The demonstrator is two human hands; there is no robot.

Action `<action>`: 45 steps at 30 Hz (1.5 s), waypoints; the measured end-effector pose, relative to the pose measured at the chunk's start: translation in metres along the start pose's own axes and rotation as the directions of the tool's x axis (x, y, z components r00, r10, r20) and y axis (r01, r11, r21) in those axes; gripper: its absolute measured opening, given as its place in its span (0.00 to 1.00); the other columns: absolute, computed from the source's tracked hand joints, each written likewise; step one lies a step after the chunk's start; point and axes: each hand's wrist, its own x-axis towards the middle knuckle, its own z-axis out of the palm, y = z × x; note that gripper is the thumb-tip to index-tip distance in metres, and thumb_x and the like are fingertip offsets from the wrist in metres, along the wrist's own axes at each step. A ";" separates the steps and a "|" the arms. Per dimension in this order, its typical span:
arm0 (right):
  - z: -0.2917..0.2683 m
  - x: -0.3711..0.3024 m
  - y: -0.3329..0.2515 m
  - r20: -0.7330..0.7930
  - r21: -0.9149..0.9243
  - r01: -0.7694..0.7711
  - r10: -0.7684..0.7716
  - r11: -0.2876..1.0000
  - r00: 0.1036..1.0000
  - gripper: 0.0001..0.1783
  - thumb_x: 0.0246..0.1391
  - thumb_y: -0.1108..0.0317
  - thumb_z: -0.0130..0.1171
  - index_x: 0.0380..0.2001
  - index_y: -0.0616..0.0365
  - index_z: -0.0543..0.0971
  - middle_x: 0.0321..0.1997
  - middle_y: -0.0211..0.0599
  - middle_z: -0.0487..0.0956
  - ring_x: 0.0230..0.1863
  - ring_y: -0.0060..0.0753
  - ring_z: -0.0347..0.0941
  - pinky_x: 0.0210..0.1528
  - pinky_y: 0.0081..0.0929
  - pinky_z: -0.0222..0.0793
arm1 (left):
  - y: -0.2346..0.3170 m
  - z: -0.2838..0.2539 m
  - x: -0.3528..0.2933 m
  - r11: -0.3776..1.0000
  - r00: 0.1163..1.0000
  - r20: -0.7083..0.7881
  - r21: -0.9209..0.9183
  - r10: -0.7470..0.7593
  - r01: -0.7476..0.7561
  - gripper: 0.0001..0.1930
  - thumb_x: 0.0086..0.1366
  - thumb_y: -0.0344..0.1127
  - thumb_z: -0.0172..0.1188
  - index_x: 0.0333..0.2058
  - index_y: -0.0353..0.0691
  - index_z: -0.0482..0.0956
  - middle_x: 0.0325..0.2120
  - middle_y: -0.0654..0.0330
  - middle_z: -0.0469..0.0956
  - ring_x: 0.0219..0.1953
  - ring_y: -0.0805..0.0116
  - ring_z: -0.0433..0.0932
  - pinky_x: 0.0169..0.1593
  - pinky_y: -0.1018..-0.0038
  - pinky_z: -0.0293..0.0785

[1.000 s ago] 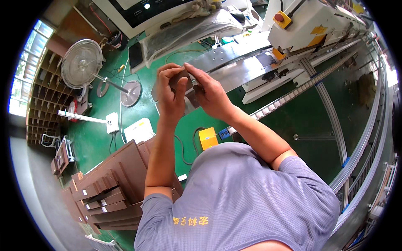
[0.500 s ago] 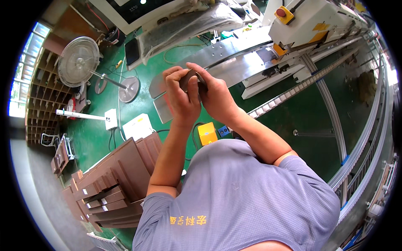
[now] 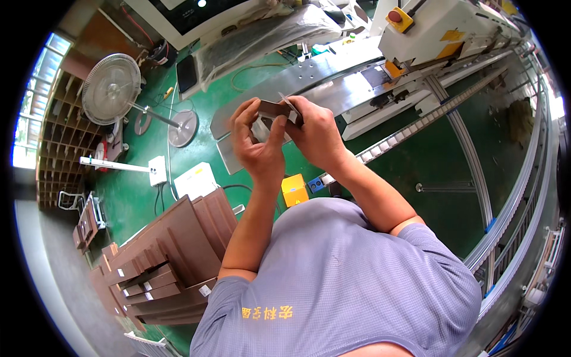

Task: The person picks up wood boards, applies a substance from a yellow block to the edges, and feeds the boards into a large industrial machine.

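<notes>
In front of my chest, above the metal bed (image 3: 309, 70) of a machine, both hands meet around a small, flat brown strip (image 3: 273, 109). My left hand (image 3: 257, 140) is closed on its left end, with the fingers curled and the thumb up against it. Closed round the right end is my right hand (image 3: 318, 128). A thin, pale-edged sliver (image 3: 289, 106) sticks up by the right fingers; whether it is part of the strip or a separate piece, I cannot tell. The palms hide the strip's lower side.
Brown panels (image 3: 172, 238) lie stacked at the lower left. A floor fan (image 3: 113, 88) stands at the left. A white machine (image 3: 440, 35) with a red button (image 3: 395, 16) is at the upper right, beside a roller rail (image 3: 410, 134). A yellow box (image 3: 294, 190) sits below my hands.
My hands have drawn slightly apart and tilted, and more of the brown strip now shows between them. The pale-edged sliver has come into view by the right fingers.
</notes>
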 end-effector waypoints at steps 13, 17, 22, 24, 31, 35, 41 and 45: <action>-0.046 -0.022 0.064 -0.115 0.794 -0.256 0.551 0.551 0.827 0.11 0.61 0.66 0.70 0.40 0.64 0.83 0.33 0.40 0.86 0.29 0.30 0.83 0.33 0.25 0.79 | -0.079 -0.100 -0.012 0.409 0.615 -0.016 -0.760 -0.788 0.504 0.28 0.80 0.51 0.48 0.65 0.33 0.66 0.62 0.51 0.74 0.62 0.57 0.76 0.62 0.62 0.76; -0.038 -0.033 0.126 0.079 0.817 -0.495 0.791 0.297 0.606 0.16 0.62 0.62 0.70 0.45 0.62 0.81 0.34 0.39 0.84 0.29 0.29 0.81 0.29 0.23 0.77 | -0.038 -0.103 0.041 0.849 0.915 -0.153 -0.454 -0.372 0.269 0.16 0.71 0.33 0.66 0.53 0.34 0.77 0.47 0.57 0.82 0.49 0.65 0.82 0.54 0.69 0.79; -0.028 -0.040 0.124 -0.095 0.604 -0.529 0.713 0.596 0.694 0.30 0.62 0.75 0.53 0.67 0.63 0.64 0.58 0.39 0.77 0.25 0.21 0.71 0.26 0.23 0.71 | 0.025 -0.050 0.062 0.970 0.976 0.088 0.123 0.198 -0.208 0.17 0.60 0.25 0.74 0.48 0.37 0.81 0.41 0.59 0.85 0.42 0.66 0.84 0.46 0.73 0.80; -0.019 -0.027 0.070 -0.003 0.348 -0.349 0.373 0.870 0.928 0.39 0.60 0.82 0.48 0.75 0.53 0.60 0.66 0.39 0.76 0.25 0.15 0.69 0.27 0.17 0.70 | 0.022 -0.034 0.055 0.942 0.938 0.251 0.171 0.240 -0.287 0.17 0.58 0.24 0.74 0.46 0.38 0.82 0.42 0.58 0.85 0.42 0.65 0.84 0.46 0.71 0.80; 0.011 -0.012 0.025 0.020 0.311 0.094 -0.105 0.946 0.994 0.40 0.54 0.89 0.50 0.71 0.56 0.67 0.62 0.55 0.78 0.58 0.54 0.79 0.58 0.35 0.76 | -0.010 -0.016 0.039 0.905 0.886 0.324 0.157 0.332 -0.396 0.16 0.58 0.27 0.74 0.45 0.38 0.82 0.41 0.54 0.84 0.42 0.57 0.84 0.43 0.67 0.80; 0.009 -0.013 0.030 0.031 0.274 0.132 -0.146 0.953 0.989 0.38 0.55 0.88 0.52 0.70 0.57 0.69 0.61 0.56 0.78 0.59 0.58 0.78 0.60 0.36 0.76 | -0.012 -0.016 0.036 0.913 0.904 0.293 0.170 0.313 -0.371 0.15 0.59 0.28 0.73 0.44 0.38 0.82 0.41 0.54 0.84 0.41 0.57 0.84 0.42 0.67 0.80; 0.006 -0.012 0.024 0.088 0.195 0.045 -0.063 0.980 0.994 0.38 0.57 0.89 0.50 0.71 0.52 0.68 0.47 0.52 0.83 0.39 0.41 0.83 0.45 0.28 0.77 | -0.013 -0.014 0.034 0.912 0.913 0.266 0.191 0.309 -0.364 0.15 0.58 0.27 0.74 0.43 0.38 0.82 0.39 0.55 0.83 0.39 0.58 0.84 0.41 0.68 0.80; -0.001 -0.011 0.015 0.101 0.168 -0.014 -0.004 0.986 0.995 0.39 0.57 0.89 0.51 0.71 0.49 0.69 0.39 0.52 0.82 0.35 0.43 0.83 0.43 0.28 0.78 | -0.010 -0.009 0.033 0.897 0.904 0.254 0.195 0.344 -0.397 0.15 0.57 0.26 0.74 0.43 0.39 0.83 0.37 0.55 0.83 0.38 0.58 0.83 0.40 0.68 0.80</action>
